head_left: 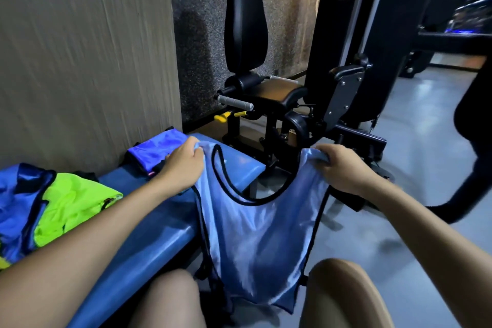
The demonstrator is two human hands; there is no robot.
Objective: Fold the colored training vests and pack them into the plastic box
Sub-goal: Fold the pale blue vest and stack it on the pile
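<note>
1 pale blue satin training vest with black trim (255, 242) hangs off the near right edge of the blue padded bench (149, 242), long axis vertical, neck opening up, hem between the person's 2 knees. The left hand (183, 165) and right hand (343, 168) each clench 1 shoulder strap — held well apart. On the bench lie 3 more: a folded violet-blue vest (157, 152) at the far end, a neon green vest (72, 205) and a blue vest (16, 210) at the left edge. Open grey floor (415, 157) lies right.

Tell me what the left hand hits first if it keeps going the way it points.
Probably the folded blue vest on the bench, just beyond the left hand; depth is unclear.
</note>
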